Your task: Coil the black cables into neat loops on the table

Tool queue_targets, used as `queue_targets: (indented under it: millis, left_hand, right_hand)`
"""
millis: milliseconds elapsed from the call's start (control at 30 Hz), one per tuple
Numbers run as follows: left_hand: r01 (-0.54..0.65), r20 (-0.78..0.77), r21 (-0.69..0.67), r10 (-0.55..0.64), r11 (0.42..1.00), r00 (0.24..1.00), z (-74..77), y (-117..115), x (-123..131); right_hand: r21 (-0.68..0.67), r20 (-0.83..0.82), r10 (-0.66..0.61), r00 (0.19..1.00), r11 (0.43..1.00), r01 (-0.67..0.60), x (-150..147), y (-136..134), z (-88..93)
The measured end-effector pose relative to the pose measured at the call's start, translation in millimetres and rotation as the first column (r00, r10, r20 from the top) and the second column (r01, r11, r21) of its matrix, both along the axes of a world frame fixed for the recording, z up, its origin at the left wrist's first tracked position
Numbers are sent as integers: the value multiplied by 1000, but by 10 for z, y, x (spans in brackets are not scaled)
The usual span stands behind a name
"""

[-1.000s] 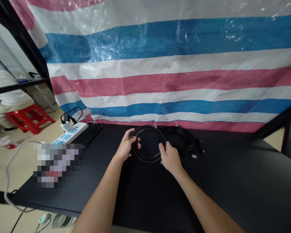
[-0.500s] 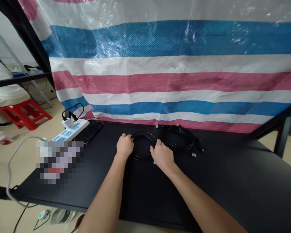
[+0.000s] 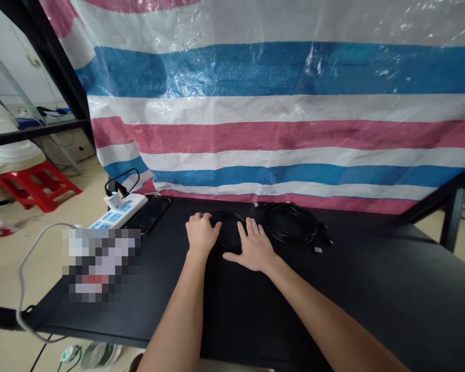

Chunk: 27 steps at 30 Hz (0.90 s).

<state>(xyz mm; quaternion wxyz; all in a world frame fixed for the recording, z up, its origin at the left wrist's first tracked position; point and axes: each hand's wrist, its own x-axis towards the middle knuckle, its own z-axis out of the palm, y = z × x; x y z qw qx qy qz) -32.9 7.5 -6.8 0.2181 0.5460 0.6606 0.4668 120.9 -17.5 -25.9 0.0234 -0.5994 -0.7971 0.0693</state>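
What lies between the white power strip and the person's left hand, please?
A flat black smartphone lies on the black tabletop beside the white power strip, apart from the left hand, in the head view.

Bare hands: two, one left hand (image 3: 201, 235) and one right hand (image 3: 253, 248). Coils of thin black cable: two, one left coil (image 3: 228, 217) and one right coil (image 3: 290, 223). White multi-socket power strip (image 3: 120, 211): one. Black glossy smartphone (image 3: 149, 214): one. Red plastic stool (image 3: 36, 185): one. Blue, white and pink striped woven tarpaulin (image 3: 279, 134): one. Person in pale clothes (image 3: 8, 155): one, far left.
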Motion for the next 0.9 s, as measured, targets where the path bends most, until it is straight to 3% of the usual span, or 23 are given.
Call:
queue_targets:
  millis: [67,233,333,400,500,567,633,700,800,900]
  left_hand:
    - [58,-47,53,-56,997,997,-15,5,25]
    - [336,3,99,-338,937,941,-72,29,64]
    - [412,-11,43,-412,910,911,-76,6,85]
    - [456,-57,6,-455,890,889,-69,-19,106]
    - [512,-139,-24,-510,859,849,-63,-38,137]
    - [517,-180,-25,-513,856,840,-61,-37,147]
    - [523,-207,-22,-516,852,831,-51,-35,151]
    - [561,-257,-50,-554,826,792,-26,-44,161]
    - [607,-417,-185,-621,773,663,32,-81,212]
    - [556,-548,-282,-607,782,576,68,-123,299]
  right_hand:
    - [44,-8,38,999,998,-37,-12,141,-4]
    - [216,-108,163,981,967,-137,70,327,38]
    - [374,-173,301,938,901,-220,369,238,78]
    - [509,-223,289,931,849,-142,691,136,85]
    - [662,-381,64,923,715,224,1217,20,41]
    - [659,-513,-107,852,587,470,1484,-4,-18]
    - [592,-606,-210,767,525,611,1631,8,-77]
    - [491,-647,-300,701,539,684,1672,32,-118]
    - [309,-634,-461,621,585,750,1639,54,-128]
    - [174,-615,-569,546,577,798,1622,37,-93]
